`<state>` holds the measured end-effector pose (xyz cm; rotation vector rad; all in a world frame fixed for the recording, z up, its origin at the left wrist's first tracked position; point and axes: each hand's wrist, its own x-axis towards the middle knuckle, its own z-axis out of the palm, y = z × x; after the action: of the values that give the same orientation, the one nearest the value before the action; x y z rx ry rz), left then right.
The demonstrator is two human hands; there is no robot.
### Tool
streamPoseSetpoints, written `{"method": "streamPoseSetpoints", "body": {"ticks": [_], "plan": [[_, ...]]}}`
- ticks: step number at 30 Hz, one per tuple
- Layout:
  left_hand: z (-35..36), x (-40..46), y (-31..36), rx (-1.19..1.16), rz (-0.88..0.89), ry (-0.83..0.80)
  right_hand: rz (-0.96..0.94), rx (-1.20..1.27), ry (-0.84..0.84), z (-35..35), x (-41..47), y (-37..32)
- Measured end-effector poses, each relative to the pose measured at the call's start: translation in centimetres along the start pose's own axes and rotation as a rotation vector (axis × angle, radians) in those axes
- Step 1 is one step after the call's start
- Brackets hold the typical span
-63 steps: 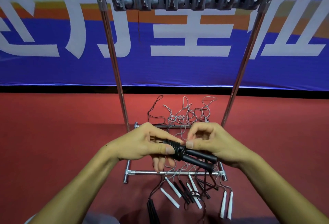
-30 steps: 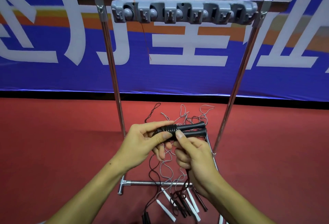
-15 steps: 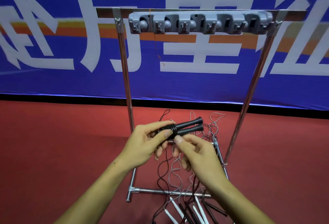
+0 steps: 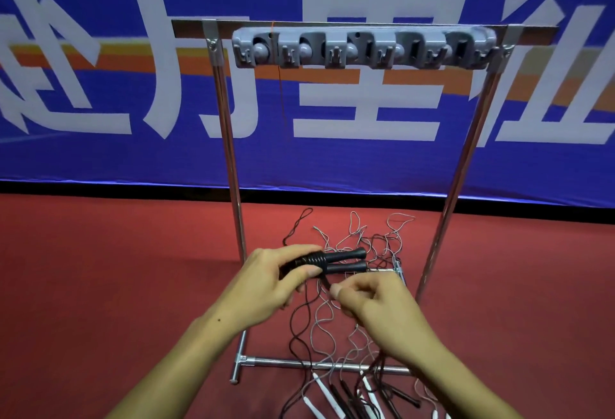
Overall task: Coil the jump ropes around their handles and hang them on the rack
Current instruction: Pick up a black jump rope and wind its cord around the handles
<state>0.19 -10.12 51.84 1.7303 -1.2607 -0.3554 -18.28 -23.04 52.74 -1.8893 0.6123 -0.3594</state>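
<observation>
Black handles [image 4: 336, 260] in L hand [image 4: 266, 282], half-coiled.

Open gap seen betw. the two chrome uprights [image 4: 233, 166] of the metal rack frame, from the grey plastic hook bar [image 4: 362, 49] at 12 o'clock down to mid-height. Approach at 6 o'clock is cluttered by tangled black & white cords [image 4: 352, 242] w/ loose handles [image 4: 324, 392] over the chrome base bar [image 4: 283, 361]. A thin red string [image 4: 281, 99] hangs nr the bar's 9 o'clock end.
</observation>
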Motion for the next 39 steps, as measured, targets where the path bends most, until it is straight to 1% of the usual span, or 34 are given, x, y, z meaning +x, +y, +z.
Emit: {"method": "streamPoseSetpoints", "body": {"ticks": [2,3,4,7,8,11,12,14,17,20,24,26,29,32,35,37,39], "plan": [[-0.2,0.0,-0.1,-0.002,0.002,-0.034,0.082,0.102,-0.009,-0.4,-0.1,-0.2],[-0.4,0.0,-0.1,-0.001,-0.001,-0.042,0.064,0.062,-0.005,-0.7,-0.2,-0.4],[-0.5,0.0,-0.2,0.0,-0.007,-0.049,0.0,-0.076,0.009,-0.9,-0.3,-0.3],[-0.8,0.0,-0.4,-0.016,-0.032,-0.092,-0.2,-0.692,0.116,-1.5,-0.6,0.1],[-0.7,0.0,-0.4,-0.028,-0.044,-0.106,-0.273,-0.782,0.157,-1.7,-0.6,0.2],[-0.8,0.0,-0.4,-0.083,-0.086,-0.129,-0.492,-0.839,0.198,-2.0,-0.6,0.7],[-0.9,0.1,-0.3,-0.101,-0.095,-0.134,-0.538,-0.85,0.204,-2.1,-0.5,0.8],[-1.0,0.1,-0.1,-0.122,-0.104,-0.15,-0.564,-0.863,0.207,-2.2,-0.4,1.0],[-1.0,0.0,0.2,-0.142,-0.114,-0.189,-0.56,-0.794,0.216,-2.1,-0.2,1.1],[-0.9,-0.1,0.4,-0.142,-0.125,-0.251,-0.523,-0.709,0.158,-2.2,0.0,1.1],[-0.8,-0.3,0.9,-0.129,-0.136,-0.367,-0.417,-0.469,0.045,-2.7,0.4,1.2],[-0.8,-0.4,1.3,-0.156,-0.152,-0.458,-0.369,-0.336,-0.009,-3.0,0.6,1.1],[-1.1,-0.6,2.0,-0.23,-0.153,-0.581,-0.231,-0.077,-0.167,-3.8,0.6,0.7],[-1.6,-0.7,2.6,-0.304,-0.152,-0.651,-0.172,0.04,-0.319,-4.6,0.6,0.6],[-1.7,-0.9,3.0,-0.357,-0.155,-0.682,-0.08,0.178,-0.421,-4.9,0.1,0.4],[-1.6,-1.0,3.2,-0.368,-0.144,-0.674,0.015,0.261,-0.418,-4.8,-0.2,0.3],[-1.5,-1.2,3.0,-0.381,-0.134,-0.64,0.094,0.365,-0.372,-4.4,-0.3,0.5]]}}
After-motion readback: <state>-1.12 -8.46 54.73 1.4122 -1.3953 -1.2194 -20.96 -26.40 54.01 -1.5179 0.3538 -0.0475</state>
